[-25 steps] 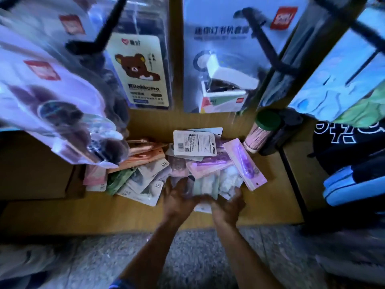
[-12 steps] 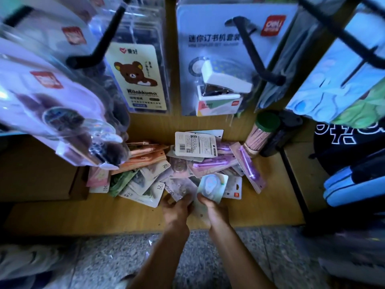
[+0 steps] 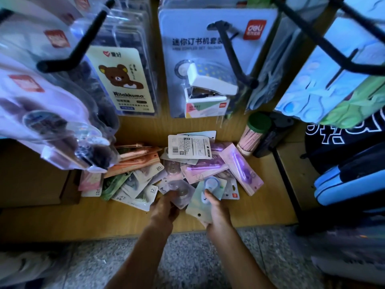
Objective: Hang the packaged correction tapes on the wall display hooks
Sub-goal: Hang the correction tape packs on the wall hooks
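A loose pile of packaged correction tapes [image 3: 187,163] lies on a low wooden shelf [image 3: 62,217] below the display. My right hand [image 3: 217,209] grips a pale green correction tape pack [image 3: 205,197] by its lower part, thumb on its front. My left hand [image 3: 166,207] holds a clear-blister pack [image 3: 180,190] at the pile's near edge. Black display hooks [image 3: 231,53] stick out from the wall above; one hook [image 3: 79,44] at the upper left points toward me.
Hanging packs crowd the top: a bear-printed card [image 3: 123,80], a mini stapler set [image 3: 208,65], clear bags at left [image 3: 41,113]. A green-lidded tube of sticks [image 3: 254,134] stands right of the pile. Bags [image 3: 350,174] fill the right. Speckled floor [image 3: 187,263] lies below.
Both hands drew back from the middle of the pile toward me. The right hand has picked up the pale green pack, and the left hand took the clear-blister pack.
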Available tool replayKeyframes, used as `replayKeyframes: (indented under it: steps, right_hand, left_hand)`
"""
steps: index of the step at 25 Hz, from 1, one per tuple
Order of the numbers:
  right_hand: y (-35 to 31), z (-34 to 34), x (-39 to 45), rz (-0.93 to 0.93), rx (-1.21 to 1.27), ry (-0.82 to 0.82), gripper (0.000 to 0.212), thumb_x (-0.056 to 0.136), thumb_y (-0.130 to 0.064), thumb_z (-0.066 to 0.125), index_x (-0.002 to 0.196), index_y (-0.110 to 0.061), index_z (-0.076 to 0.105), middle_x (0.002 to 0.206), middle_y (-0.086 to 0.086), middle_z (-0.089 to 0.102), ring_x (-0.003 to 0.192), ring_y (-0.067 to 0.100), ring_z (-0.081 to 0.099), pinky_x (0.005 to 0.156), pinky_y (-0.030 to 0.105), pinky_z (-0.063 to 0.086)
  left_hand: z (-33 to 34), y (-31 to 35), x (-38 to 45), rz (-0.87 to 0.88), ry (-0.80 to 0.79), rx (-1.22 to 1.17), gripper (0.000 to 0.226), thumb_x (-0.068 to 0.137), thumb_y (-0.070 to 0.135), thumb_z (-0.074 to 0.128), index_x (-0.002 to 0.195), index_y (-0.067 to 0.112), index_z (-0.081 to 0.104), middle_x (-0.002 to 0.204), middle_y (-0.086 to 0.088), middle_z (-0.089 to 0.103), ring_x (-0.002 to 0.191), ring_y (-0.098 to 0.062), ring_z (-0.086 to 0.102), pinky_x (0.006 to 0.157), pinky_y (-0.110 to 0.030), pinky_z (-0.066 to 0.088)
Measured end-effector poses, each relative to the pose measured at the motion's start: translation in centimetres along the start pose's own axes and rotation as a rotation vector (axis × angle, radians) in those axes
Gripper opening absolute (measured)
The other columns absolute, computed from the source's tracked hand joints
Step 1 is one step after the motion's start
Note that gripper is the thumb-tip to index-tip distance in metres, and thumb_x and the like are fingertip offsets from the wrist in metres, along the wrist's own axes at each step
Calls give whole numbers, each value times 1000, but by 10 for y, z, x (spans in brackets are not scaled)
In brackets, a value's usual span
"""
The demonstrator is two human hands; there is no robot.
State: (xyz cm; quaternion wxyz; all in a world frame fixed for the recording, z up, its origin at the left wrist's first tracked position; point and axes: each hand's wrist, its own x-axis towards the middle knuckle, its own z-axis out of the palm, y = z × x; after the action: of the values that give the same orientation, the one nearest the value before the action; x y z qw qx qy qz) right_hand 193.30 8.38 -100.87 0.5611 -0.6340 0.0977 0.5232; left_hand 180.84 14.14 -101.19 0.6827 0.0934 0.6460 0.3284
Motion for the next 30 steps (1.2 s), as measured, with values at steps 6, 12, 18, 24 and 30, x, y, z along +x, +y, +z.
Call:
replayKeyframes:
  steps: [6,12,18,24,30]
  right_hand:
    - [4,-17,-37,8,-131,-112,61,50,-34,87,103,-6,73,89,17,75,69,29,68,56,29,51]
    - [-19,-69,-139,-239,-260,-291,47,61,-20,81,105,-6,73,88,13,77,75,28,71,66,35,54]
    - [-71,-102,-244,-301,-352,-615,66,43,-25,94,104,-5,75,96,15,75,78,23,70,69,30,55]
    - [-149,-111,-342,-419,-575,-711,58,59,-12,82,115,-8,68,104,9,76,92,21,71,76,30,54]
    - [-194,-104,-403,-512,-609,-860,46,74,0,69,120,-4,65,115,17,71,99,26,70,79,32,57]
  left_hand:
    - [-32,-12,-52,-44,-61,-20,15,89,24,61,96,10,63,67,-8,68,51,-22,60,51,-25,44]
    - [-58,-1,-120,71,-67,112,45,63,24,72,103,3,69,114,-22,69,88,-39,67,77,-51,56]
    - [-49,30,-234,437,-421,433,59,87,-5,48,132,32,60,75,-24,64,66,-25,59,70,-39,53]
    - [-45,79,-352,305,-862,339,34,84,26,53,94,4,77,97,-17,76,86,-31,73,84,-39,50]
    - [-50,116,-410,562,-896,325,52,83,31,73,104,-16,63,111,-34,69,94,-41,67,88,-48,53]
